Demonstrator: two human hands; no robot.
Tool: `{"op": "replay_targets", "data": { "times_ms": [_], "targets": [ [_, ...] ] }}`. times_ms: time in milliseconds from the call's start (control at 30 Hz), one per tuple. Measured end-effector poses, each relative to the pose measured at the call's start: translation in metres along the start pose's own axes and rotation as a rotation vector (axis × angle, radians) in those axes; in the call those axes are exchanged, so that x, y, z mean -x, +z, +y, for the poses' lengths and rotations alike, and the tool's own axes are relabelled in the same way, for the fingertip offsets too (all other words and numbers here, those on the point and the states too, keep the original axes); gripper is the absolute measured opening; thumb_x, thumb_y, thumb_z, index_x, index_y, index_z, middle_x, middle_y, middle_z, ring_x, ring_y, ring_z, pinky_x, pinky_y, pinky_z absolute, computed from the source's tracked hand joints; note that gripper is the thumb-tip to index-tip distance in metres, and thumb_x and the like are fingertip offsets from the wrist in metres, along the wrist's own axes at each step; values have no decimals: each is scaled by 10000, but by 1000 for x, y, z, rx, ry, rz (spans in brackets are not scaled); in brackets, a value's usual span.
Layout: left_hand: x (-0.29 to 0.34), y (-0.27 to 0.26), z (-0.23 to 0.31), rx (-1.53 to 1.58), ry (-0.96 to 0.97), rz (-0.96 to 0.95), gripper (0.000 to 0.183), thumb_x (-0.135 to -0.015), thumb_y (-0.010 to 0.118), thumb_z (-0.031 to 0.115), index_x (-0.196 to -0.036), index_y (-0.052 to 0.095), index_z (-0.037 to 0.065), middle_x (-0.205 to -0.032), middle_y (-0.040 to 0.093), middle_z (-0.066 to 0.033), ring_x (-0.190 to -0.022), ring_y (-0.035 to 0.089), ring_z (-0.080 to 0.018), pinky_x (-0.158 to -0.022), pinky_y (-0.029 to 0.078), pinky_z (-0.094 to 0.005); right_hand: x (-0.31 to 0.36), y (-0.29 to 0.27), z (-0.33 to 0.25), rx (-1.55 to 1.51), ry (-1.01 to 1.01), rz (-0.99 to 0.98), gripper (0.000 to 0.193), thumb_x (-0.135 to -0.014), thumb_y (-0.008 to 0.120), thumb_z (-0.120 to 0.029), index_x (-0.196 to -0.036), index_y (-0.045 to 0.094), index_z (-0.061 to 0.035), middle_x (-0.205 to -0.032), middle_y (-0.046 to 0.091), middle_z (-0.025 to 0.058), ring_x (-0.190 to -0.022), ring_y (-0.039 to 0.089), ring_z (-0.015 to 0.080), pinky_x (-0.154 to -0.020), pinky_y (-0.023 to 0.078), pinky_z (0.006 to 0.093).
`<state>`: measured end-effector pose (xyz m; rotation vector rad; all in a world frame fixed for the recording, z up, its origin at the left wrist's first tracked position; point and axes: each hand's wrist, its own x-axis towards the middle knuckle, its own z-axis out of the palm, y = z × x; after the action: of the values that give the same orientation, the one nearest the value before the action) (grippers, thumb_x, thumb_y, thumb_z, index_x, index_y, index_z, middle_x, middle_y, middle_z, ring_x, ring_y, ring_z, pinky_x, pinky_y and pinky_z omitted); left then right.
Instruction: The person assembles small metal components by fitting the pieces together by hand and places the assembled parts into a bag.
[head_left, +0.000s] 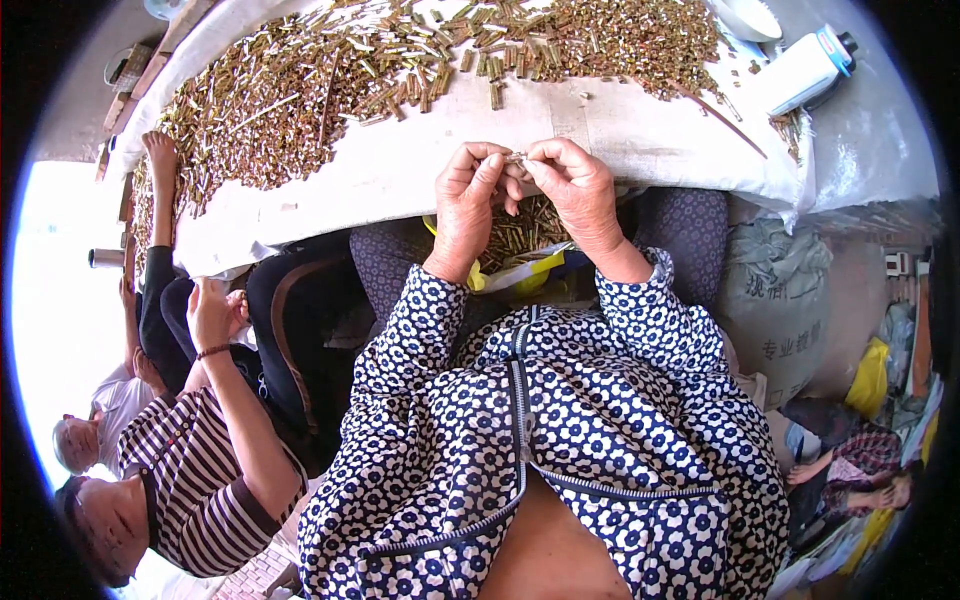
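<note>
My left hand [466, 198] and my right hand [580, 192] meet just in front of the table's near edge, thumbs and forefingers pinched together. Between the fingertips is a small shiny metal piece [516, 157]; its exact shape is too small to make out. Below my hands, a container with a yellow edge [530, 272] sits between my knees. It holds many short brass-coloured tube-like pieces [525, 228], partly hidden by my hands. Across the table lies a wide heap of similar brass-coloured pieces [270, 110], some loose tubes [495, 95] lying nearer to me.
A pale cloth [400, 165] covers the table. A white bottle with a blue band [800, 75] and a white bowl [750, 18] stand at the right. Thin sticks [720, 120] lie by the heap. A co-worker in stripes [200, 470] sits at left; a full sack [775, 300] stands right.
</note>
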<state>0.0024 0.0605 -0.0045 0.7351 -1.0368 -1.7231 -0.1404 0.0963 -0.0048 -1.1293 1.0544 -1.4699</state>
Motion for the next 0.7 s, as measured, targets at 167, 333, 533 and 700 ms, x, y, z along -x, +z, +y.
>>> {"op": "replay_targets", "data": {
  "times_ms": [167, 333, 533, 700],
  "targets": [
    [-1, -3, 1, -46, 17, -46, 102, -967, 496, 99, -998, 530, 7, -828, 630, -90, -625, 580, -113, -501, 474, -214, 0, -6, -3, -29, 87, -25, 80, -907, 540, -30, -967, 553, 22, -882, 591, 46, -823, 582, 105, -770, 506, 251],
    [1, -4, 1, -78, 34, -59, 101, -966, 496, 91, -999, 528, 1, -827, 628, -91, -628, 580, -111, -497, 476, -209, 0, -8, 3, 28, 32, -42, 76, -889, 551, -34, -951, 565, 8, -870, 593, 31, -804, 575, 97, -757, 488, 243],
    [1, -4, 3, -215, 69, -105, 107, -969, 491, 91, -1006, 526, -3, -832, 629, -92, -622, 577, -106, -497, 477, -204, -3, -18, 3, 159, -3, -92, 82, -869, 584, -73, -913, 584, -4, -842, 609, 14, -793, 566, 80, -737, 473, 237],
    [-1, -5, 1, -229, 75, -100, 114, -970, 493, 99, -1012, 521, -4, -829, 618, -84, -622, 579, -108, -493, 476, -204, -7, -21, 2, 107, 61, -121, 95, -872, 581, -81, -910, 584, 6, -847, 613, 14, -809, 561, 72, -741, 470, 238]
  ]
}}
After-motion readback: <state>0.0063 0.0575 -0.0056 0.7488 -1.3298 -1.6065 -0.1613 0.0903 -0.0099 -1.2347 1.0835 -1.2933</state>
